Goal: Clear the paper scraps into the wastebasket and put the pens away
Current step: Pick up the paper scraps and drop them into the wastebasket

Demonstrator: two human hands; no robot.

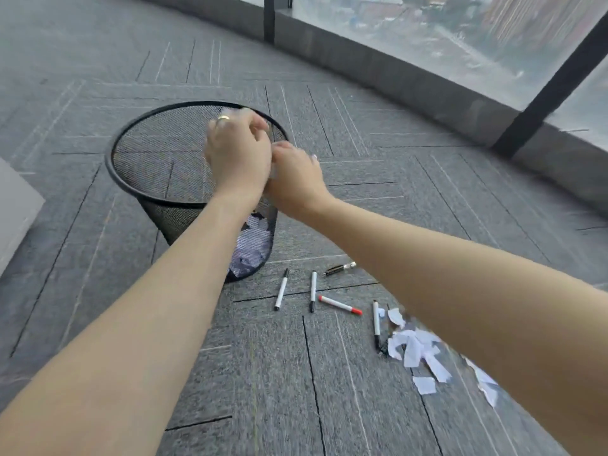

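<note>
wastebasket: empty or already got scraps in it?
Not empty. White paper scraps show through the mesh at the bottom of the wastebasket. It is well short of full, with the upper mesh see-through.

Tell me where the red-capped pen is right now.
The red-capped pen lies on the carpet right of the wastebasket, between two black-capped pens.

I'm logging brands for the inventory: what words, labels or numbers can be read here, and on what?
None can be read.
Pens: barrels show no legible print; too small and blurred.
Paper scraps: they look blank; any marks are too blurred to tell.
Wastebasket: plain black mesh, no label visible.
</note>
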